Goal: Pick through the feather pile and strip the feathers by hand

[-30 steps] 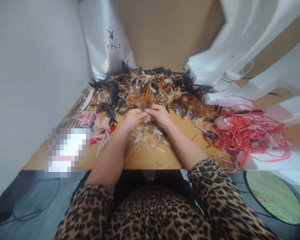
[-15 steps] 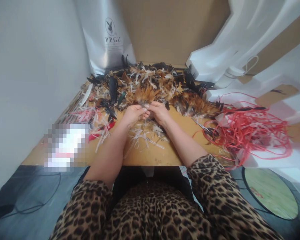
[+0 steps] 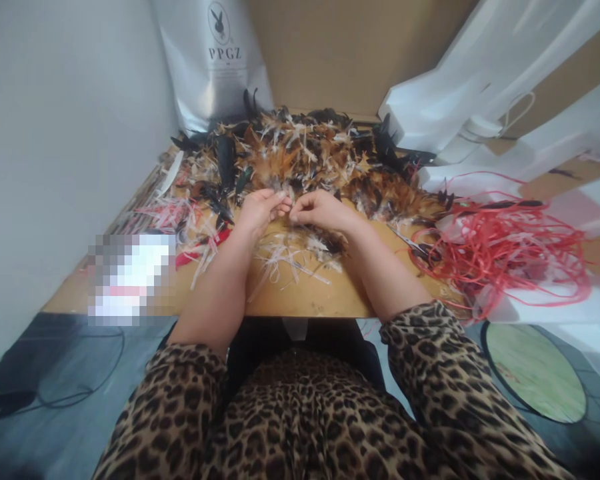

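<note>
My left hand is closed in a pinch on the base of a fanned bunch of brown feathers, which points away from me. Just to its right, my right hand has its thumb and fingertips pressed together. Whatever sits in that pinch, if anything, is too small to make out. A large heap of brown, black and pale feathers lies behind both hands. Below them on the table, white strips and downy feather bits lie loose.
Right of my hands are scissors and a tangle of red ribbon. A silver bag stands at the back left, white foam packing at the back right. A pixelated bright object lies left on the wooden table.
My right hand has come away to the right from my left hand, opening a small gap. The feather bunch has shifted slightly left with my left hand. The view has tilted a little.
</note>
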Demonstrator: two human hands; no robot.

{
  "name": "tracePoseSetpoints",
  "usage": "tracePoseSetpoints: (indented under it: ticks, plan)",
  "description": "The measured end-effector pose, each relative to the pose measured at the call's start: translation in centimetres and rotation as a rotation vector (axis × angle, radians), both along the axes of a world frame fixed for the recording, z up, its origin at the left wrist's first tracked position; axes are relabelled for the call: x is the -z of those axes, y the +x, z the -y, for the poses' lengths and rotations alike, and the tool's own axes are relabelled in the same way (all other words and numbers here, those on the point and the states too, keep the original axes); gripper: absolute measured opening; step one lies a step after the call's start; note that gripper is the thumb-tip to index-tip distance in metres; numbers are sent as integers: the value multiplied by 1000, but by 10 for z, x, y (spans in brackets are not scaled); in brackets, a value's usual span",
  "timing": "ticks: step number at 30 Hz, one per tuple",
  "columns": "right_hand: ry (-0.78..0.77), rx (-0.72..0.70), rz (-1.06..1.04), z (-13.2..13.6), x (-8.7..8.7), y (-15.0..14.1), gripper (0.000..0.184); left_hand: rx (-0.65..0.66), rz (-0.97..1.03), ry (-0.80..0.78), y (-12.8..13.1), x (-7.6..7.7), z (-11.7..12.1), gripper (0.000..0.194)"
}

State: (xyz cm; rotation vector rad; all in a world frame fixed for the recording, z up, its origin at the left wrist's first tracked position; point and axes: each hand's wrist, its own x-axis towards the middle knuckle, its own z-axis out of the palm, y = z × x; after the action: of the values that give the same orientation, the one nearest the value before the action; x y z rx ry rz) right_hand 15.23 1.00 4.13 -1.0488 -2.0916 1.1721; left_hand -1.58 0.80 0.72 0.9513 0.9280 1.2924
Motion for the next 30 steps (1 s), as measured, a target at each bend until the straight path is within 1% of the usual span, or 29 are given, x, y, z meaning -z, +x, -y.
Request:
tracePoseSetpoints:
  ticks: [2, 4, 6, 10, 15, 17, 19, 24, 27, 30]
  plan:
    - [43, -81, 173, 7, -7, -3, 14, -2, 2, 11, 0, 0, 0, 16]
    - [74, -130, 304, 16, -11, -8, 10, -18, 1, 2, 0, -1, 1, 16]
    - [113, -122, 394, 26, -12, -13, 8, -35, 2, -18, 0, -3, 2, 16]
    - [198, -62, 488, 39, -1, -22, 8, -54, 28, -38, 0, -5, 3, 18]
    - [199, -40, 481, 42, 16, -26, 4, -32, 25, -49, 0, -2, 3, 19]
    - [186, -44, 422, 41, 19, -23, 6, -23, 21, -30, -1, -1, 2, 19]
    - [127, -46, 294, 39, 18, -19, 6, -18, 14, -15, -1, -1, 2, 19]
    - [-238, -10, -114, 33, 13, -7, 8, -34, 36, -36, -2, -6, 2, 16]
    - [-388, 51, -338, 27, 15, -3, 15, -64, 85, -57, -3, -10, 3, 14]
    - [-534, 78, -545, 23, 16, -2, 17, -55, 120, -42, -5, -13, 4, 11]
